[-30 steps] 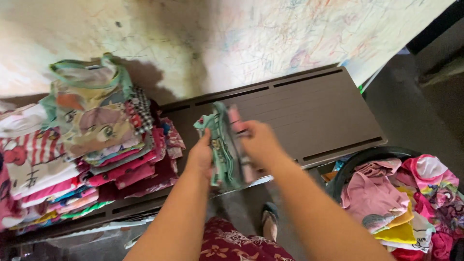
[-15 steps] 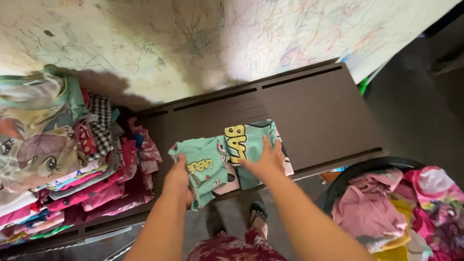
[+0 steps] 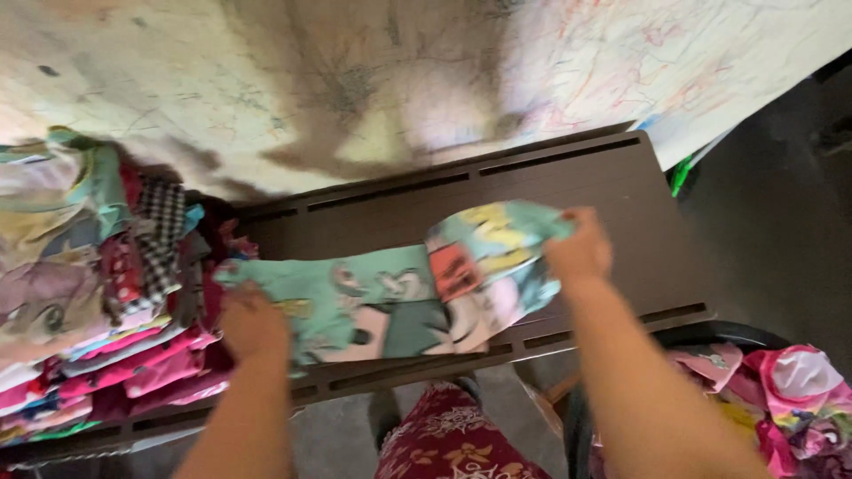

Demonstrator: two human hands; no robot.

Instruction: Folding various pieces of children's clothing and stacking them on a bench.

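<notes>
Head view: beside the folded clothes stack (image 3: 80,293), the left hand (image 3: 253,324) grips one end of the mint printed garment (image 3: 390,297), which half a second ago was bunched and now lies stretched across the brown bench (image 3: 621,191); the right hand (image 3: 581,253) is closed on its other end, above the laundry basket (image 3: 781,399).

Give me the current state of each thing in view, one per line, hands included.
Mint printed garment: spread out flat across the bench, held at both ends.
Left hand: gripping the garment's left end.
Right hand: gripping the garment's right end.
Brown slatted bench: right part bare.
Folded clothes stack: piled on the bench's left end.
Dark basket: holding loose, unfolded clothes.
</notes>
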